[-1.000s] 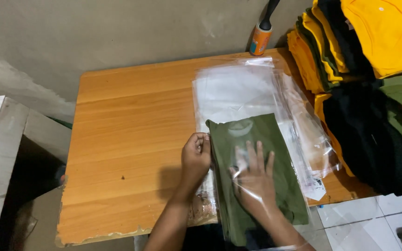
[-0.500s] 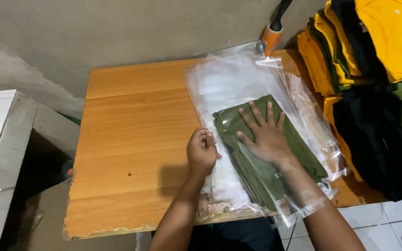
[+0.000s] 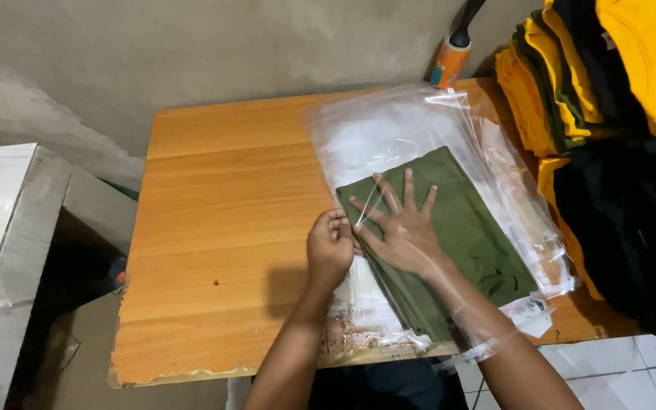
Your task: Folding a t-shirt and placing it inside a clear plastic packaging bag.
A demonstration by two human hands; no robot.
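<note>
We see clear plastic bag (image 3: 389,137) on wooden surface (image 3: 222,228), folded olive-green shirt (image 3: 457,228) inside it. Our right hand (image 3: 400,228) reaches into bag mouth, fingers spread flat on shirt. Our left hand (image 3: 330,247) curled at bag's left edge, seemingly pinching film. More bags underneath. Lint roller (image 3: 453,49) against wall; stacked yellow, black, green shirts (image 3: 594,99) crowd right edge. Cardboard box (image 3: 17,250) left.

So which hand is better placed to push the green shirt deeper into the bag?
Probably the right hand: it lies flat, fingers spread, on the folded green shirt inside the clear bag. The left hand pinches the bag's edge beside it.
</note>
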